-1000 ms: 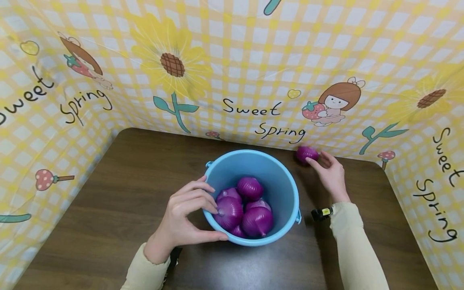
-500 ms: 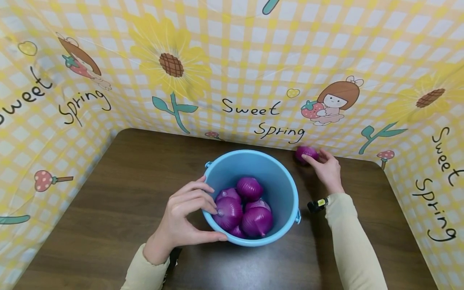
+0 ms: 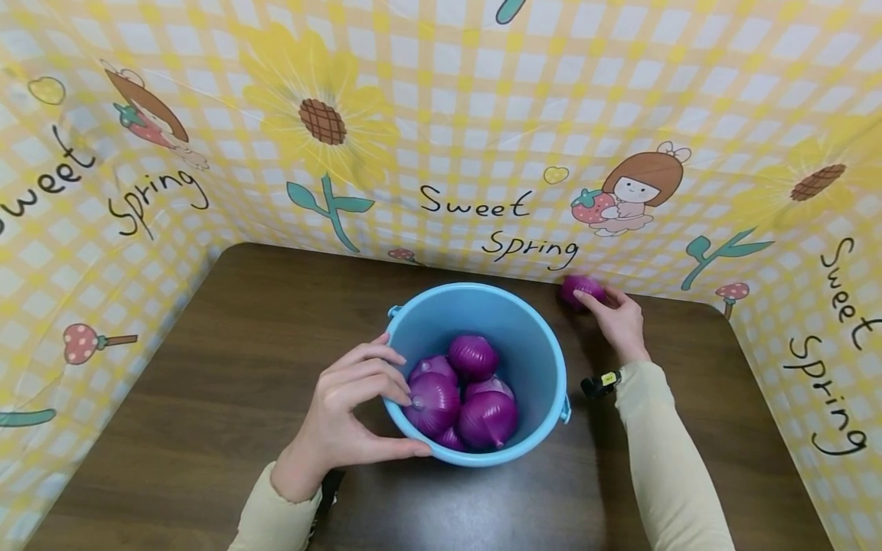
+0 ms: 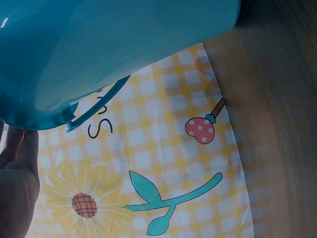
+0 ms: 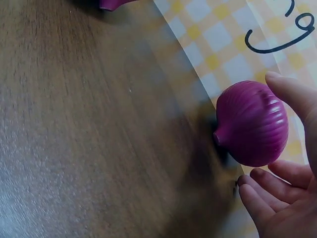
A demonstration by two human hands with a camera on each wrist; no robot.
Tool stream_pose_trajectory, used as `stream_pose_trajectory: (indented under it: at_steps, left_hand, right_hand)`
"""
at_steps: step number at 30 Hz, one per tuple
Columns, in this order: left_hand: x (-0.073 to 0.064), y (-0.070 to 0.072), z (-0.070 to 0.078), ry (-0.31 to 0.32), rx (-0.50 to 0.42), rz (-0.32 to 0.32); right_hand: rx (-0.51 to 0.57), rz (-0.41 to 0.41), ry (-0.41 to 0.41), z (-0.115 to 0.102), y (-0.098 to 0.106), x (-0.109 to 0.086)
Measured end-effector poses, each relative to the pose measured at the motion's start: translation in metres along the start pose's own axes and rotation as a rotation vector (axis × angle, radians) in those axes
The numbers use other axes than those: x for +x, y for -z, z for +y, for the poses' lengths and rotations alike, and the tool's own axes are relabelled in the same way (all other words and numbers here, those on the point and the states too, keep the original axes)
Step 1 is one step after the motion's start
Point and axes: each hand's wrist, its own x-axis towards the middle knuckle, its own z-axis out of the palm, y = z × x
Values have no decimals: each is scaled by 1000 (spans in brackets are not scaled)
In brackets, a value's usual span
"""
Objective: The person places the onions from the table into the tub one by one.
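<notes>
A blue bucket (image 3: 537, 329) stands mid-table with several red onions (image 3: 488, 419) inside. My left hand (image 3: 344, 413) holds the bucket's left rim, its fingertips over the edge and its thumb along the front. In the left wrist view, the fingers (image 4: 27, 153) meet the rim beneath the bucket's side (image 4: 119, 44). At the back of the table, my right hand (image 3: 622, 321) pinches a single red onion (image 3: 577, 291) between thumb and fingers. The right wrist view shows the thumb on one side of this onion (image 5: 252, 124) and fingertips on the other.
The brown wooden table (image 3: 227, 367) ends at a yellow checked cloth wall (image 3: 468, 138), close behind the pinched onion. Part of a purple thing (image 5: 115, 4) shows at the right wrist view's top edge. The bucket's handle (image 4: 101, 106) hangs at its side.
My right hand has shifted slightly left and closed in on the onion, its thumb now further over it. My left hand and the bucket stay as they were.
</notes>
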Motion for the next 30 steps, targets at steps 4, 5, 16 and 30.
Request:
stream_pose_trajectory:
  at_steps: [4,5,16,30]
  left_hand:
    - [0,0,0,0,-2,0]
    - [0,0,0,0,-2,-1]
    - [-2,0,-1,6,0,-6]
    - [0,0,0,0,4,-4]
  right_hand:
    - [21,11,-7,0,-1,0]
    - [27,12,-6,0,-1,0]
    - [79,21,-24,3,-4,1]
    - [92,51,-28,4,-8,3]
